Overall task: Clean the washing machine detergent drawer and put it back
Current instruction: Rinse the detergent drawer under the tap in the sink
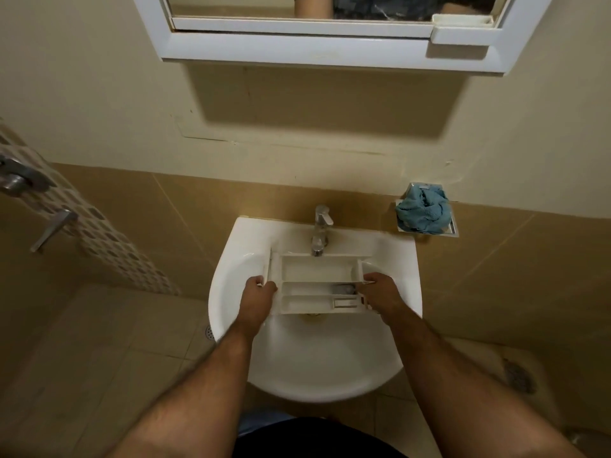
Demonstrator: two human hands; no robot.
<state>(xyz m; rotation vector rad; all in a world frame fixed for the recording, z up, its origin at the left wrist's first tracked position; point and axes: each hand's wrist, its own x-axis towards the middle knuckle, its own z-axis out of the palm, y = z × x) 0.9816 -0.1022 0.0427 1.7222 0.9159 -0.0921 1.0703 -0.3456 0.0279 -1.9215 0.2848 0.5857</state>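
Observation:
The white detergent drawer [317, 282] lies crosswise over the white sink [314, 358], open side up, its compartments showing. My left hand [258, 292] grips its left end, at the front panel. My right hand [380, 292] grips its right end. The drawer sits just below the chrome tap [320, 229], whose spout points at its far edge. No water is seen running.
A crumpled blue cloth [423, 209] rests in a metal wall dish right of the tap. A mirror cabinet [330, 44] hangs above. Shower fittings [20, 180] stick out of the tiled wall at the left. A floor drain [210, 331] lies left of the sink.

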